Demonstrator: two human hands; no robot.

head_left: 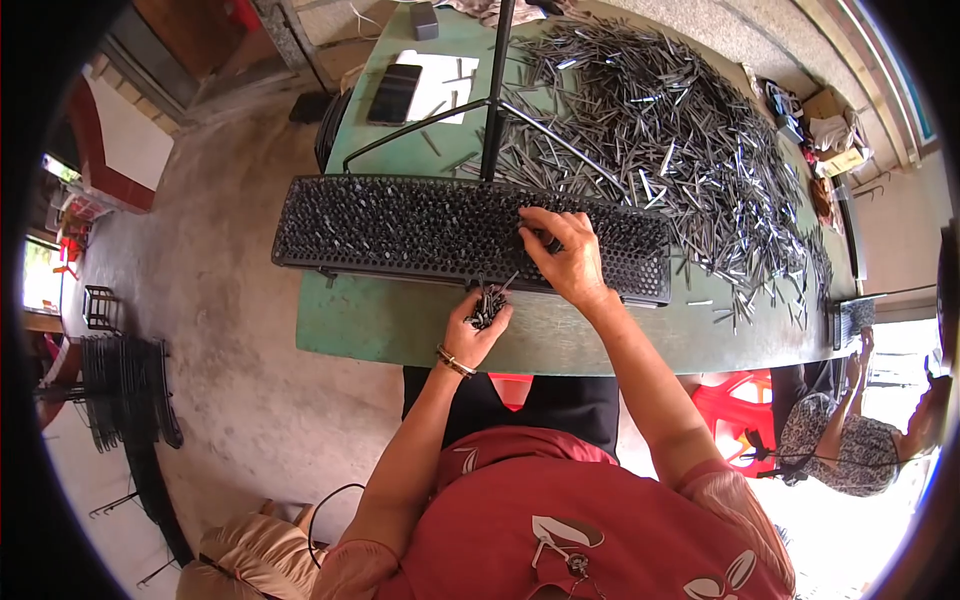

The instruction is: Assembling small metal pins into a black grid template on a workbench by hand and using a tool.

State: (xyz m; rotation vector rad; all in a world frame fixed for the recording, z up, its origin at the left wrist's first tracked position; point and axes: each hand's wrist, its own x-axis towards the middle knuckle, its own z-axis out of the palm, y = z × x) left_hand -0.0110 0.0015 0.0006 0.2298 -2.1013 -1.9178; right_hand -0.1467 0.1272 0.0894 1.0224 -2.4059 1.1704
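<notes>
A long black perforated tray (400,225) lies across a green table (380,325), its holes filled with small dark pins. My right hand (562,255) rests on the tray's right half, fingertips pinching one pin at a hole. Just below the tray's near edge, my left hand (476,330) is closed around a bundle of thin dark pins (489,303), with a bracelet on the wrist.
A big heap of loose metal pins (680,150) covers the table's far right. A black tripod (492,100) stands behind the tray, by a dark phone (393,93) on white paper. Another person (850,440) sits at lower right near a red stool (735,400). Black racks (125,390) stand at left.
</notes>
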